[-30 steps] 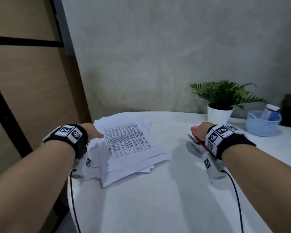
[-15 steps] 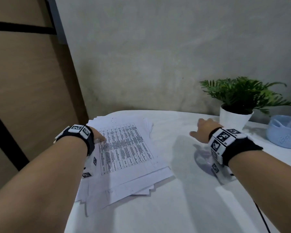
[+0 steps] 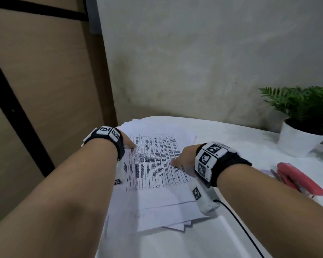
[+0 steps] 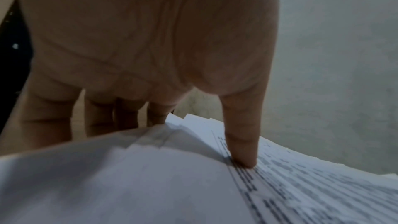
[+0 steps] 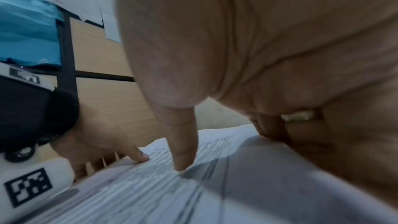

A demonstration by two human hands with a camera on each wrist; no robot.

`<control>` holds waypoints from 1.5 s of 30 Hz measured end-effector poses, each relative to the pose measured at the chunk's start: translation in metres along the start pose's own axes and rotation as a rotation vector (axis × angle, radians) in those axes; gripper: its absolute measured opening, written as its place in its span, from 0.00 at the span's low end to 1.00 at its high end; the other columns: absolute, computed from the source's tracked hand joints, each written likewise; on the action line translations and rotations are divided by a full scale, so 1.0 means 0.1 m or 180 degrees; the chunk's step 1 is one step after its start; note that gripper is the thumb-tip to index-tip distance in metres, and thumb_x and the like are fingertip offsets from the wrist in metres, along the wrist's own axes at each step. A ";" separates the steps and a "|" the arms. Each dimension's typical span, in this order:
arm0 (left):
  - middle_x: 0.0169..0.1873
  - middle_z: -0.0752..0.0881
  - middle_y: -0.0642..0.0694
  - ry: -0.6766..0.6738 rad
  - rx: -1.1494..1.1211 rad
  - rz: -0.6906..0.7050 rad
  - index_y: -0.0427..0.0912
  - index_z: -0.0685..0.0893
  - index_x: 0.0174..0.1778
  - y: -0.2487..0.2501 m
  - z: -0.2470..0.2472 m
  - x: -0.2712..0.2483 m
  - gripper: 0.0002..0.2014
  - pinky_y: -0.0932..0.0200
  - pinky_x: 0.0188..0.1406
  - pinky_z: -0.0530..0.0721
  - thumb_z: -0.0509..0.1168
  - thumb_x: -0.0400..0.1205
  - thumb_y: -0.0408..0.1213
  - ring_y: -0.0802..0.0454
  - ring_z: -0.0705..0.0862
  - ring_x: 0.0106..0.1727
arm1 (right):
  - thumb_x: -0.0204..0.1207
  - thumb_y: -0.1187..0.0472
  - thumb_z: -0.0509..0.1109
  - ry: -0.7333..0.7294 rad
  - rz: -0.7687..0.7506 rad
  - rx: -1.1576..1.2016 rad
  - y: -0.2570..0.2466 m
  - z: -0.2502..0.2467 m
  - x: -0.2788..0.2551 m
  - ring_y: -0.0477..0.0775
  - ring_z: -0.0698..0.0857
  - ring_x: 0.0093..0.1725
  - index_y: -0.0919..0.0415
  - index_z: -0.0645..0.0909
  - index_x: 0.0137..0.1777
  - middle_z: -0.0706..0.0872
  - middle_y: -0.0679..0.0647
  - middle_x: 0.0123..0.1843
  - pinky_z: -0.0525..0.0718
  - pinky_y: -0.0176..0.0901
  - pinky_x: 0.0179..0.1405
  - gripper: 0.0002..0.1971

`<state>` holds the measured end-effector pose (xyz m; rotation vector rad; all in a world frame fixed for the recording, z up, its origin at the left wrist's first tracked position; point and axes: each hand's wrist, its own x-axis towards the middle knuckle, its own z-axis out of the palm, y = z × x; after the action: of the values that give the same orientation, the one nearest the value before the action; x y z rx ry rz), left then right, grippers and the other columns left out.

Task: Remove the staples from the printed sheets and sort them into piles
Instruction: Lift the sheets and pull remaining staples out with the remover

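Observation:
A loose stack of printed sheets (image 3: 153,164) with a table of text on top lies on the white table (image 3: 231,135). My left hand (image 3: 128,143) holds its left edge: the thumb (image 4: 243,151) presses on the top sheet while the fingers (image 4: 99,117) go down behind the edge. At the right edge my right hand (image 3: 183,159) sets its thumb (image 5: 183,156) on the print, and its fingers (image 5: 277,129), one with a ring, slip under the paper. A red staple tool (image 3: 298,180) lies free on the table to the right.
A potted fern in a white pot (image 3: 302,135) stands at the back right. A black cable (image 3: 239,220) runs from my right wrist toward me. A wooden panel wall (image 3: 45,90) is close on the left, and a grey wall is behind.
My right hand let go of the red staple tool and moved left onto the sheets' right edge. The left hand stayed at the left edge. The head view swung left.

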<state>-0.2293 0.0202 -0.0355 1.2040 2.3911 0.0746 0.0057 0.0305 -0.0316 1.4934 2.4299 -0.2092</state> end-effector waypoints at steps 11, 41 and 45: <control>0.70 0.79 0.43 -0.0039 -0.0587 0.0121 0.38 0.76 0.72 -0.16 -0.02 -0.13 0.35 0.50 0.72 0.73 0.76 0.72 0.49 0.43 0.77 0.70 | 0.75 0.39 0.66 -0.0123 0.0121 0.0357 -0.08 0.00 -0.01 0.52 0.77 0.31 0.59 0.69 0.27 0.74 0.51 0.27 0.75 0.38 0.32 0.25; 0.52 0.84 0.66 0.2194 -0.4142 0.3018 0.57 0.74 0.60 1.13 0.14 -2.38 0.22 0.75 0.53 0.82 0.70 0.72 0.51 0.74 0.83 0.53 | 0.79 0.61 0.67 0.3881 -0.1262 0.4333 1.16 -0.24 -1.90 0.26 0.83 0.49 0.44 0.70 0.63 0.82 0.36 0.53 0.80 0.19 0.45 0.17; 0.53 0.79 0.66 0.2076 -0.3863 0.2919 0.55 0.63 0.65 1.16 0.26 -2.37 0.26 0.71 0.47 0.83 0.70 0.79 0.36 0.70 0.83 0.50 | 0.74 0.56 0.72 0.3736 -0.1076 0.4344 1.24 -0.06 -1.94 0.20 0.80 0.46 0.48 0.65 0.64 0.80 0.35 0.52 0.77 0.13 0.38 0.23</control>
<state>-0.0105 -0.0957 0.0592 1.5085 1.3422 2.0591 0.1974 -0.0763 0.0376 1.8949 3.7501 -1.8185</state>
